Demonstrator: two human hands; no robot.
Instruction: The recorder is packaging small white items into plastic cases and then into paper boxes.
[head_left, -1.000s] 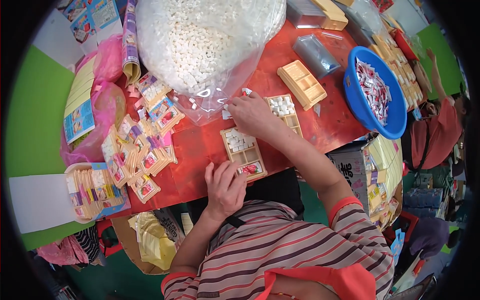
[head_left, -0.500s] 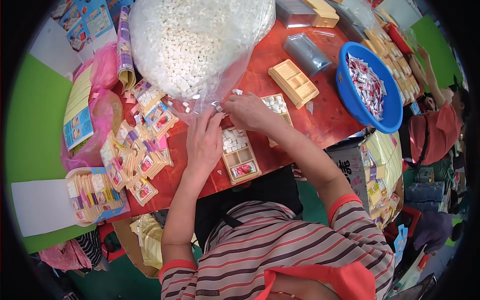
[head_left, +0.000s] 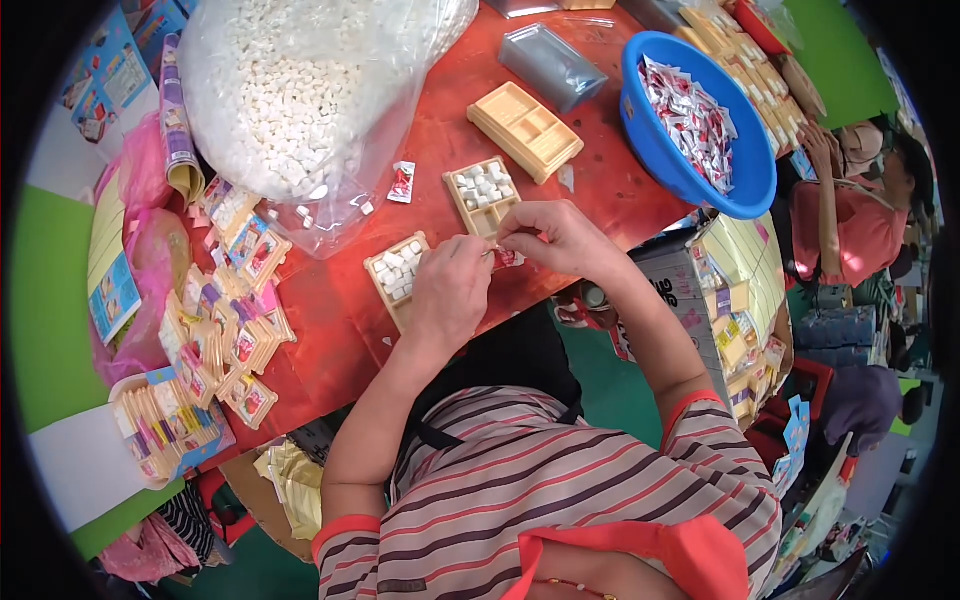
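Between the fingertips of both hands is a small red printed sachet (head_left: 511,258), mostly covered. My left hand (head_left: 450,292) pinches at its left side, over the lower part of a cream plastic tray (head_left: 372,264) with white cubes (head_left: 399,268) in its upper compartment. My right hand (head_left: 560,236) has thumb and forefinger closed together at the sachet's right side. Just beyond the hands lies a second cream tray (head_left: 453,190), its upper part also filled with white cubes. Past the first tray, a red-and-white sachet (head_left: 402,182) rests flat on the table.
A clear bag of white cubes (head_left: 300,110) fills the far left. Filled trays (head_left: 225,330) are heaped at left. Stacked cream trays (head_left: 522,125), a clear plastic box (head_left: 552,65) and a blue basin (head_left: 640,140) of sachets stand at right. A co-worker (head_left: 850,225) sits farther right.
My hands have left the bag's edge and come nearer, to the right, with a red sachet now between them. A sachet by the bag now shows uncovered. The whole view has shifted.
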